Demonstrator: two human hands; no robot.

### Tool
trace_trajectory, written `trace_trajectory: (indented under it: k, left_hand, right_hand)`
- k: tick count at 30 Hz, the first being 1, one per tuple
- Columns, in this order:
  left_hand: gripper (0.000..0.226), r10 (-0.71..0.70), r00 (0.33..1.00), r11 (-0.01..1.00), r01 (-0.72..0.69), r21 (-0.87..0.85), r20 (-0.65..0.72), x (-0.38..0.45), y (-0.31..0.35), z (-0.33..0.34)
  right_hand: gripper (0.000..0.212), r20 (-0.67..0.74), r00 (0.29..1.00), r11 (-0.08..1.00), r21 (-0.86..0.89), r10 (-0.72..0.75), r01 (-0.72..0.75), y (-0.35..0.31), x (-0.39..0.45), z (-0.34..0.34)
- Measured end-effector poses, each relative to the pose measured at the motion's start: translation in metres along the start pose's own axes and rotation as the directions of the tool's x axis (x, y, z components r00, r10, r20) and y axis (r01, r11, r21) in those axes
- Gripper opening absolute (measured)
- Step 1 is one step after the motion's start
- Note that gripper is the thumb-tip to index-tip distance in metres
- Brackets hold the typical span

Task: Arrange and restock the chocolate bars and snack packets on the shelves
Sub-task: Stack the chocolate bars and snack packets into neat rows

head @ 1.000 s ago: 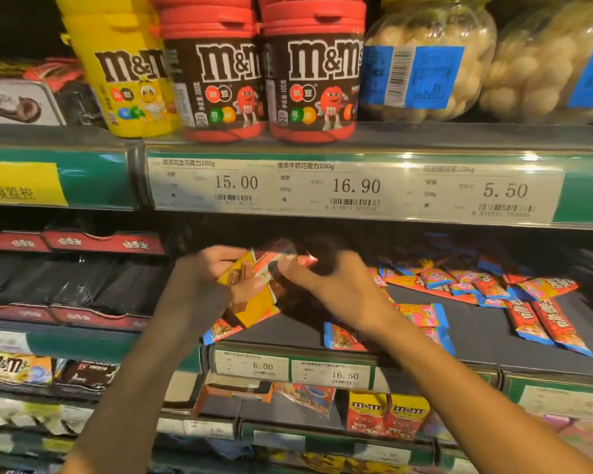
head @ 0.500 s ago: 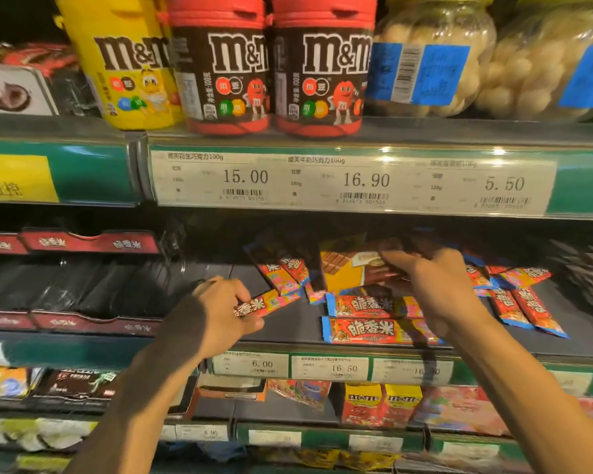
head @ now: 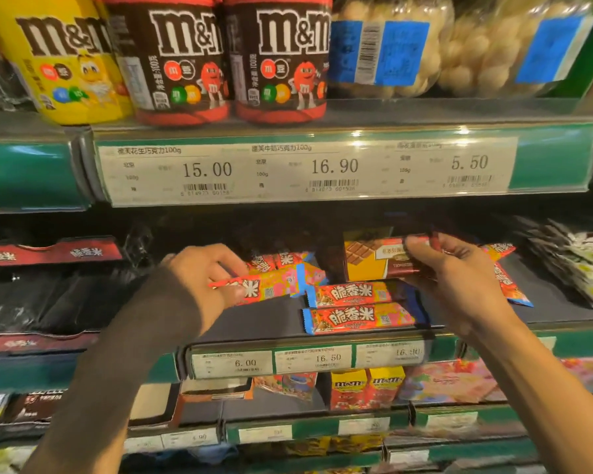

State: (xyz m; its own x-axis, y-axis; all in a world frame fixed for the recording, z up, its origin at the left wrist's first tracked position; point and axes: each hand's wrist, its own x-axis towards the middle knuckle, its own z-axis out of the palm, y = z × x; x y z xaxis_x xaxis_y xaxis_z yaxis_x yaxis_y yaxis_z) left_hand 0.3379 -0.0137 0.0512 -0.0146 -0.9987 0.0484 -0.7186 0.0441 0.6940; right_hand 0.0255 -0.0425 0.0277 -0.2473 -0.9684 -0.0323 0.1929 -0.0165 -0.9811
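Landmark: middle shelf (head: 264, 318), dark deck w/ price strip (head: 308, 362) along its front edge.
Left hand (head: 202, 280): over the shelf's left part, fingers curled, pinching one snack bar (head: 271, 283) by its left end. The rest of the bar sticks out to the right past the fingers, tilted, right end a bit higher, lifted off the deck.
Right hand (head: 459, 285): over the shelf's right part, thumb on top and fingers underneath, clamped on a chocolate bar (head: 384, 256) at its right end. The bar runs left out of the grip, front face toward the camera; yellow/brown wrapper w/ a chocolate-squares pic.
Two flat bars (head: 360, 306): red/pink w/ blue ends, lying side by side near the shelf front, just behind the price strip, between the two hands. The rear one sits just below the chocolate bar; can't tell if touching.
More bars at back (head: 281, 260): same red kind, behind the left hand's bar, partly hidden by it.
Loose bars, right (head: 509, 285): same kind, beyond the right hand, partly covered by it.
Dark packets (head: 569, 261): far right end of the shelf, fanned out.
Upper shelf: candy tubs (head: 182, 59), one yellow and two brown/red, and clear jars (head: 384, 46) w/ blue labels; price tags below read 15.00, 16.90, 5.50.
Below the shelf: small yellow/red candy boxes (head: 367, 388), blurry.
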Motion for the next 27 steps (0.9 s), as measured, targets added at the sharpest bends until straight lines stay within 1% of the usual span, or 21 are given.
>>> trace_trajectory:
  k: [2, 4, 7, 10, 13, 15, 17, 19, 22, 25, 27]
  left_hand:
    - [0.018, 0.069, 0.996, 0.996, -0.066, -0.062, 0.048, 0.004, 0.023, 0.013]
    - [0.015, 0.119, 0.985, 0.987, -0.103, -0.125, 0.126, 0.009, 0.043, 0.035]
    - [0.018, 0.17, 0.969, 0.98, -0.148, -0.13, 0.182, 0.019, 0.059, 0.067]
    - [0.019, 0.229, 0.955, 0.972, -0.212, -0.105, 0.188, 0.026, 0.068, 0.09]
    - [0.024, 0.246, 0.959, 0.969, -0.238, -0.071, 0.142, 0.03, 0.068, 0.109]
    - [0.024, 0.257, 0.963, 0.966, -0.259, 0.024, 0.077, 0.033, 0.063, 0.118]
    - [0.017, 0.294, 0.955, 0.946, -0.297, 0.132, 0.044, 0.032, 0.063, 0.121]
    - [0.015, 0.34, 0.94, 0.913, -0.337, 0.231, 0.028, 0.031, 0.064, 0.122]
    - [0.017, 0.378, 0.926, 0.882, -0.357, 0.307, -0.01, 0.026, 0.064, 0.126]
    - [0.016, 0.482, 0.873, 0.825, -0.424, 0.372, -0.073, 0.011, 0.076, 0.143]
    - [0.023, 0.538, 0.841, 0.801, -0.486, 0.349, -0.064, -0.003, 0.097, 0.166]
  right_hand:
    - [0.02, -0.028, 1.0, 1.0, -0.004, -0.01, 0.01, -0.002, -0.001, -0.009]
    - [0.015, -0.058, 0.998, 1.0, 0.009, -0.02, 0.021, -0.003, -0.001, -0.021]
    - [0.016, -0.117, 0.993, 0.999, 0.035, -0.01, 0.015, -0.002, -0.001, -0.039]
    - [0.019, -0.179, 0.984, 0.998, 0.059, 0.002, 0.009, 0.002, -0.004, -0.056]
    - [0.019, -0.209, 0.978, 0.998, 0.058, -0.009, 0.021, 0.002, -0.007, -0.066]
    - [0.019, -0.221, 0.975, 0.999, 0.043, -0.02, 0.03, 0.002, -0.007, -0.07]
    - [0.018, -0.229, 0.973, 0.999, 0.027, -0.031, 0.039, 0.004, -0.006, -0.072]
    - [0.017, -0.235, 0.971, 0.999, 0.02, -0.042, 0.048, 0.004, -0.005, -0.074]
    - [0.015, -0.233, 0.97, 0.998, 0.011, -0.062, 0.066, 0.002, -0.006, -0.078]
    - [0.014, -0.217, 0.968, 0.992, -0.006, -0.123, 0.124, -0.003, -0.011, -0.087]
    - [0.013, -0.211, 0.962, 0.985, -0.023, -0.175, 0.174, -0.008, -0.014, -0.1]
